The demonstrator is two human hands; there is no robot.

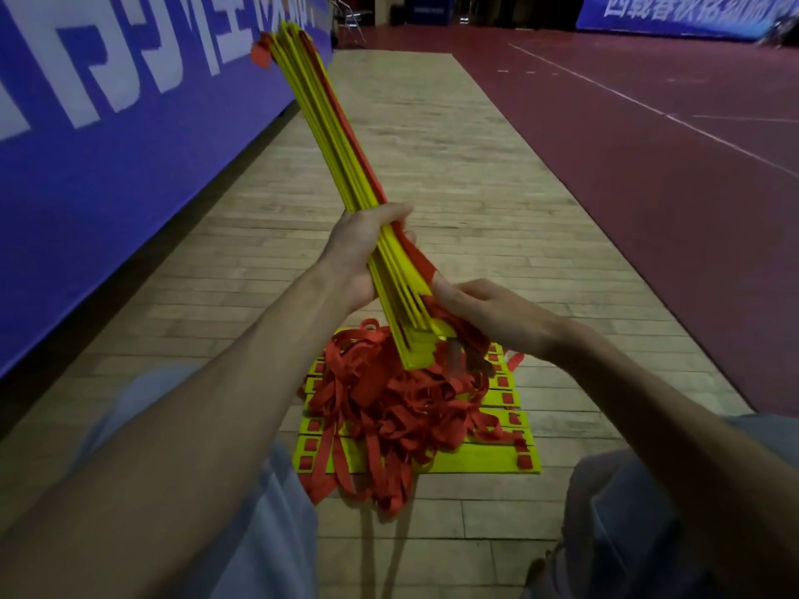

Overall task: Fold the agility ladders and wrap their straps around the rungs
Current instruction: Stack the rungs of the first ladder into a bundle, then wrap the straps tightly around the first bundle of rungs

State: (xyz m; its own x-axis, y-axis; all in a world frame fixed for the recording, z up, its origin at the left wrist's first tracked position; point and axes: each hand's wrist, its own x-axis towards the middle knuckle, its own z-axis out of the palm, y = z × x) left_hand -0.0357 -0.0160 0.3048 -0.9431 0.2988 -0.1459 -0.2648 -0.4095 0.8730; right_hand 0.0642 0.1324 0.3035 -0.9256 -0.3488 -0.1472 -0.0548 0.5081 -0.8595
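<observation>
Wood-plank floor [432, 144] beside blue banner [108, 144], left hand [359, 248] tight around yellow rungs [328, 123], right hand [488, 313] pinching red strap [421, 261]

Pale blue-grey trousers [268, 533] cover both legs; the forearms [194, 404] are bare.

yellow rung bundle [333, 136] raised, tilted up-left | red straps [389, 399] tangled beneath | second ladder [484, 458] flat on floor

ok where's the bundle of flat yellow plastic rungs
Head view, centre: the yellow rung bundle, gripped by the left hand, slants toward the blue banner above tangled red fabric straps.
</observation>
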